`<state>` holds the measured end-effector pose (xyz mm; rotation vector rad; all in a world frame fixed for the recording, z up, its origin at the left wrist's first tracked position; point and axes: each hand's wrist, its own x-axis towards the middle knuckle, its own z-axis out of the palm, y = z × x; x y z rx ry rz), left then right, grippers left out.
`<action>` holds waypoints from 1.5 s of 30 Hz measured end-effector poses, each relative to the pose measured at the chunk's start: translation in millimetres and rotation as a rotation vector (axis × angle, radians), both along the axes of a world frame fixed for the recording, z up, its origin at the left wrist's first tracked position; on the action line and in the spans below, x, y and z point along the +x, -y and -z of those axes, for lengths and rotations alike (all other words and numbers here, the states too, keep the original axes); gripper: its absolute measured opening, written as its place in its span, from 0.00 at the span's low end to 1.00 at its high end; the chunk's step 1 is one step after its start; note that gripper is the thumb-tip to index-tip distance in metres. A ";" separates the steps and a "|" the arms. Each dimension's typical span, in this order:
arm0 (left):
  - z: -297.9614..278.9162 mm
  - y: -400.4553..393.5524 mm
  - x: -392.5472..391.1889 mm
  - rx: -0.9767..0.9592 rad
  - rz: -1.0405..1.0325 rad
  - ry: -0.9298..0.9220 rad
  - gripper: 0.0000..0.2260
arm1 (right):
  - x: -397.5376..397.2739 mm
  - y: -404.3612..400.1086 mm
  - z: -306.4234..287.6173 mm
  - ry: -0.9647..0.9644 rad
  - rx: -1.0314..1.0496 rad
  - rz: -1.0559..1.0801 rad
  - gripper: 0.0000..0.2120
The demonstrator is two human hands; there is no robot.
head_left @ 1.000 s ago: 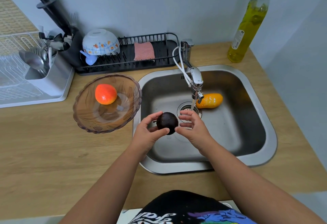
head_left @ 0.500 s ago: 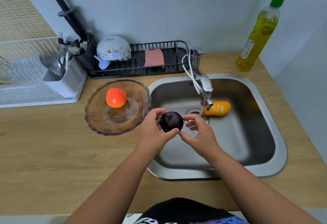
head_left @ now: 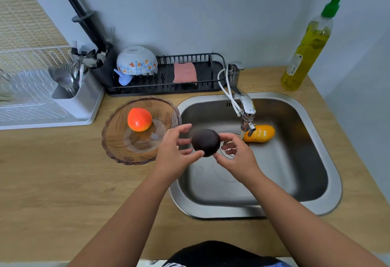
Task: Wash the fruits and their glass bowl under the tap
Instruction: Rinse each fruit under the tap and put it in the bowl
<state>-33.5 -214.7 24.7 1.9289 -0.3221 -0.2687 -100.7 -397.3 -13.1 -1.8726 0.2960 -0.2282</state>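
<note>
A dark round fruit point(head_left: 205, 142) is held over the left part of the steel sink point(head_left: 295, 182), between both hands. My left hand point(head_left: 175, 152) grips its left side with curled fingers, and my right hand point(head_left: 236, 152) pinches its right side. The tap point(head_left: 244, 106) reaches over the sink, its spout to the right of the fruit. A yellow-orange fruit point(head_left: 260, 133) lies on the sink floor behind the spout. An amber glass bowl point(head_left: 118, 140) stands on the counter left of the sink, with a red-orange fruit point(head_left: 139, 119) in it.
A black dish rack point(head_left: 190, 86) behind the sink carries an upturned patterned bowl point(head_left: 137, 61) and a pink sponge point(head_left: 184, 72). A white drainer with cutlery point(head_left: 42, 98) stands far left. A bottle of yellow dish soap point(head_left: 306, 51) stands at the back right corner.
The dark fruit has turned between my hands and stays just left of the spout. The camera view has shifted, so the whole scene sits lower and further right.
</note>
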 end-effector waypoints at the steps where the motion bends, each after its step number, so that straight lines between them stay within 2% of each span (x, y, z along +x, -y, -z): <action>1: -1.1 -1.4 2.0 -0.023 -0.007 -0.033 0.33 | 2.1 0.0 -1.2 -0.007 0.010 -0.009 0.22; 3: -1.7 -3.7 3.9 -0.023 -0.001 -0.055 0.32 | 4.3 -1.4 -1.7 -0.016 0.014 -0.021 0.22; 8: 1.6 -9.3 5.9 0.139 0.039 0.080 0.25 | 7.2 -5.8 -3.5 -0.012 -0.035 -0.039 0.23; 12: 3.1 -10.0 10.7 0.121 0.037 0.061 0.25 | 10.3 -6.1 -7.2 -0.011 -0.029 -0.034 0.24; 15: 3.5 -8.4 11.5 0.055 0.038 -0.009 0.32 | 10.4 -4.5 -7.0 -0.025 -0.025 -0.024 0.24; 20: 6.0 -4.3 13.3 0.107 0.070 0.064 0.24 | 8.8 -0.7 -5.7 -0.037 -0.021 -0.007 0.23; 24: 6.7 -2.7 15.2 0.027 0.063 -0.026 0.32 | 10.1 1.2 -5.7 -0.032 -0.021 0.006 0.23; 27: 9.2 -3.3 18.0 0.034 0.082 -0.002 0.28 | 10.8 1.0 -5.8 -0.031 -0.018 0.006 0.23; 36: 10.9 0.9 20.4 0.073 0.125 -0.006 0.26 | 9.1 3.7 -5.8 -0.064 -0.031 0.010 0.22; 41: 8.2 2.2 22.1 0.041 0.100 -0.055 0.38 | 10.3 4.3 -5.0 -0.058 -0.015 0.007 0.23; 45: -0.4 -2.8 25.5 0.023 0.088 -0.011 0.33 | 19.5 1.5 -13.5 -0.044 -0.015 -0.012 0.23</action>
